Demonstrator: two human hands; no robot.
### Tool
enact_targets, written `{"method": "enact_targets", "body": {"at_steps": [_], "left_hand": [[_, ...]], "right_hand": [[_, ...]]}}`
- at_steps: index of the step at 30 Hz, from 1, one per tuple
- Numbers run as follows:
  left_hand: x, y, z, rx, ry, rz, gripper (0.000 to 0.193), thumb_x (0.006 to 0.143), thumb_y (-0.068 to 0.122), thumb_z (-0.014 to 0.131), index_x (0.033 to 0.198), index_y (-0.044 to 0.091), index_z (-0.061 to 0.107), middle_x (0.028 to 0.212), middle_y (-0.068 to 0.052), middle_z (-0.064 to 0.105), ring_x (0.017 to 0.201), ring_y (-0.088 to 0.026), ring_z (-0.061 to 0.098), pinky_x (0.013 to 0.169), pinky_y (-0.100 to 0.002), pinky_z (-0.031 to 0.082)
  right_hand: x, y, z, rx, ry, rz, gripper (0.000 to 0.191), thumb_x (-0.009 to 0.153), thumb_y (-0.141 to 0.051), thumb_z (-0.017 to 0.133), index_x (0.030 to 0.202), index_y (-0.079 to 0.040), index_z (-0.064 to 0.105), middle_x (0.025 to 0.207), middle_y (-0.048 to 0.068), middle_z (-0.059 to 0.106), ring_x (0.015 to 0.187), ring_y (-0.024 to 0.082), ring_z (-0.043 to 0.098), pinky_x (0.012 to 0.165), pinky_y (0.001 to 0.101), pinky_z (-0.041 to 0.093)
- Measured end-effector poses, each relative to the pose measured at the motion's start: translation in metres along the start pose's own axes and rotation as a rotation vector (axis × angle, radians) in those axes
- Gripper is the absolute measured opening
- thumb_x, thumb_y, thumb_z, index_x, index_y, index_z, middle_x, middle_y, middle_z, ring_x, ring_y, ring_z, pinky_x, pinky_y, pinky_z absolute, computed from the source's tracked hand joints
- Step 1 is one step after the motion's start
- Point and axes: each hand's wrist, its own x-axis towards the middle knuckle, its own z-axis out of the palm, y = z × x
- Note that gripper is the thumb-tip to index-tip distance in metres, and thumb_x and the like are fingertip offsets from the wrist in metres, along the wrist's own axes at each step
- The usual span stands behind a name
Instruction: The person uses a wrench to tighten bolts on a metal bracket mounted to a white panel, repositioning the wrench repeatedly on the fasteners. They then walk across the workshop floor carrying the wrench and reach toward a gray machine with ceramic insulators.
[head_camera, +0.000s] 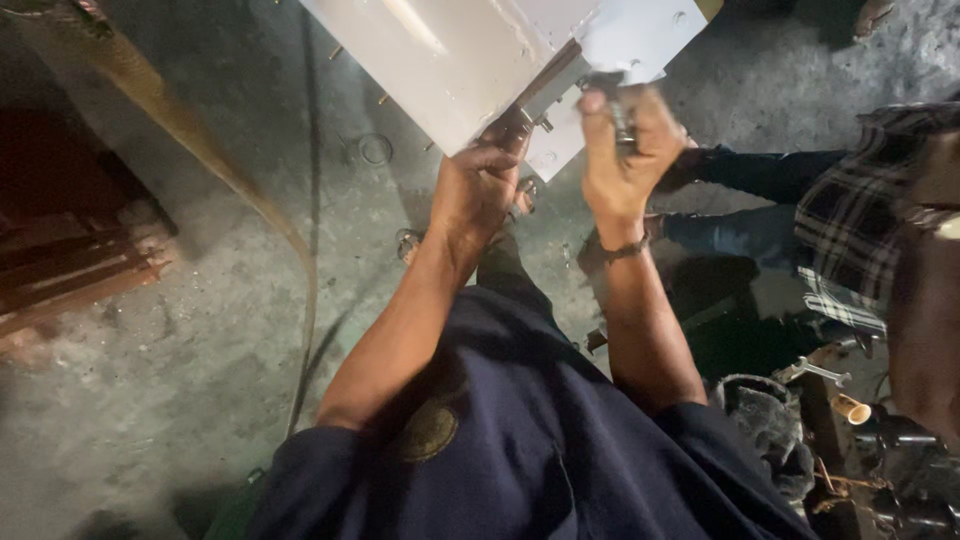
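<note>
Here, near to far:

1. Dark blue sleeves (520, 440), lower centre; both bare forearms reach up the frame.
2. Spanner (815, 372), lower right, among dark clutter.
3. Left hand (478, 190), centre; fingers curled and clamped on a brown bracket (545, 78) against the panel.
4. Right hand (622, 150), just beside it; fingers closed on a small dark tool (615, 105), blurred.
5. White metal panel (450, 60), top centre, tilted over the grey floor (200, 330). Handling judgement: steady the bracket, keep the tool square.
6. Another person's checked sleeve (870, 200), right edge.

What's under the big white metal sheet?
Under the white metal sheet lies grey concrete floor, with a small metal ring near its edge. Whatever sits directly beneath is covered.
</note>
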Motion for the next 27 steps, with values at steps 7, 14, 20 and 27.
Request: {"method": "enact_targets", "body": {"at_steps": [7, 14, 20, 27], "left_hand": [[-0.002, -0.001, 0.001, 0.039, 0.112, -0.029, 0.062, 0.070, -0.024, 0.043, 0.130, -0.010, 0.048, 0.134, -0.020, 0.055, 0.133, -0.034, 0.053, 0.124, -0.045, 0.038], [0.003, -0.007, -0.014, 0.082, -0.014, 0.016, 0.062, 0.070, -0.021, 0.044, 0.130, -0.009, 0.051, 0.132, -0.018, 0.060, 0.131, -0.032, 0.054, 0.119, -0.041, 0.043], [-0.030, -0.018, -0.004, 0.466, 0.041, 0.024, 0.046, 0.093, -0.008, 0.039, 0.138, 0.003, 0.043, 0.142, -0.022, 0.060, 0.136, -0.026, 0.060, 0.108, -0.034, 0.046], [-0.063, -0.041, 0.048, 0.354, -0.179, -0.053, 0.036, 0.112, 0.021, 0.055, 0.135, -0.005, 0.062, 0.123, -0.020, 0.073, 0.118, -0.033, 0.071, 0.114, -0.044, 0.049]], "right_hand": [[0.009, -0.013, -0.010, -0.072, -0.140, -0.009, 0.017, 0.090, -0.001, 0.084, 0.103, -0.004, 0.073, 0.087, -0.003, 0.068, 0.063, 0.002, 0.046, 0.055, 0.0232, 0.030], [-0.003, 0.005, -0.010, -0.090, -0.199, 0.057, 0.030, 0.100, -0.005, 0.085, 0.089, -0.005, 0.057, 0.076, -0.005, 0.053, 0.063, 0.006, 0.040, 0.057, 0.0253, 0.029], [0.009, 0.018, -0.060, -0.066, -0.234, 0.105, 0.026, 0.101, -0.023, 0.082, 0.094, -0.007, 0.063, 0.085, -0.002, 0.055, 0.072, 0.012, 0.047, 0.065, 0.0275, 0.037], [0.106, -0.007, -0.117, -0.609, -0.496, -0.623, 0.036, 0.082, -0.039, 0.097, 0.077, -0.008, 0.078, 0.071, 0.000, 0.066, 0.068, 0.014, 0.058, 0.074, 0.0317, 0.044]]}}
